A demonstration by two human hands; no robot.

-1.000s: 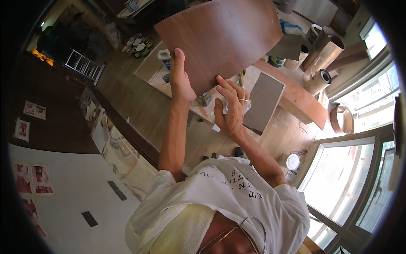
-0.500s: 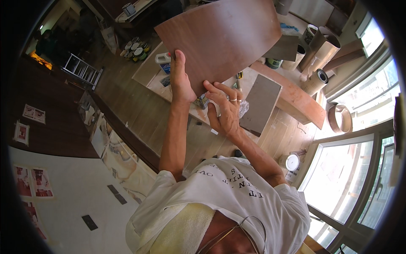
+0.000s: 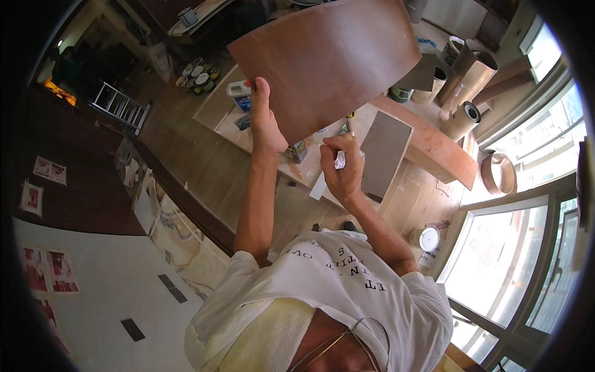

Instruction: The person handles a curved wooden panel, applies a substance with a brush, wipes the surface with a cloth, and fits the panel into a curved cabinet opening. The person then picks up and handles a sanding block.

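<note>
A curved brown sheet with a smooth, slightly glossy face (image 3: 328, 62) is raised in front of me, tilted. My left hand (image 3: 268, 127) grips it at the lower left edge, thumb laid along the face and fingers hidden behind. Just below the sheet's lower edge is my right hand (image 3: 346, 170), apart from it, with fingers curled in. A crumpled whitish wad (image 3: 339, 160) shows between thumb and fingers; whether it is cloth or plastic I cannot tell. Behind the sheet, a can (image 3: 296, 152) and a white jug with a red cap (image 3: 239, 93) stand on the worktable.
On the worktable lies a flat grey-brown panel (image 3: 385, 152). A long wooden box piece (image 3: 434, 139) extends to its right. Rolled sheets (image 3: 474, 62) and a tin (image 3: 462, 121) are at the right, near the windows. Paint cans (image 3: 199, 75) and a stepladder (image 3: 121, 106) stand on the floor at left.
My right hand has left the sheet's lower edge, dropping slightly to the right and curling its fingers. The sheet has tipped a little, its right side lower; my left hand keeps its hold.
</note>
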